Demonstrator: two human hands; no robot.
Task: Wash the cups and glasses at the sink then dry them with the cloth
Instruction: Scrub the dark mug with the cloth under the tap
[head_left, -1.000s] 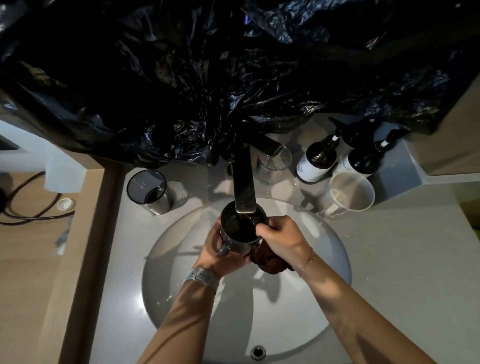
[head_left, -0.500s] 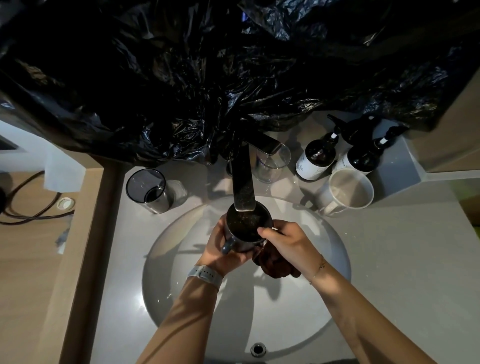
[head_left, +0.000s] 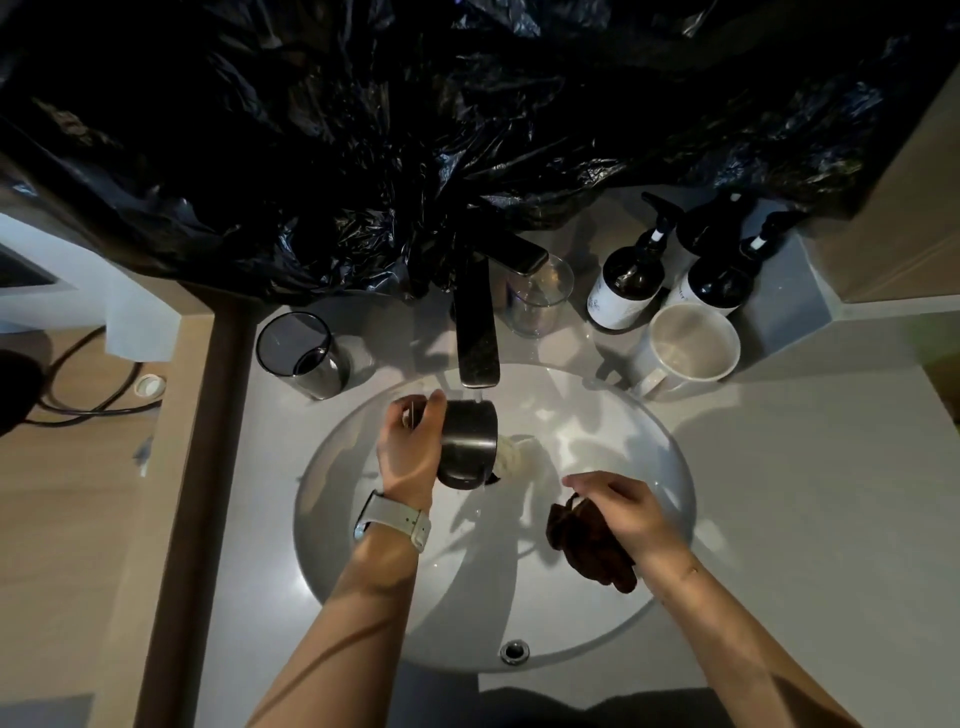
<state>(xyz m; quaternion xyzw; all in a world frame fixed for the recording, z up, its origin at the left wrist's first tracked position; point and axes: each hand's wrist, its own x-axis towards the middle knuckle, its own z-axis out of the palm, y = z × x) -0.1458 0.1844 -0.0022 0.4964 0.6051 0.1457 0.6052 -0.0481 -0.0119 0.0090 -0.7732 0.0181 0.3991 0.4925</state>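
Gripping the mug w/ our left hand, fingers curled round it, we're tipping it under the tap over the sink. Right hand is clutching the cloth nearby. We're keeping the mug low & angled so water is draining fully w/o splashing.

Basin: open room in its near half. Faucet spout overhangs the far rim. Counter right of the basin lies open. Far edge crowded: dark tumbler, clear glass, 2 pump bottles, white mug. Black plastic sheet hangs low above.
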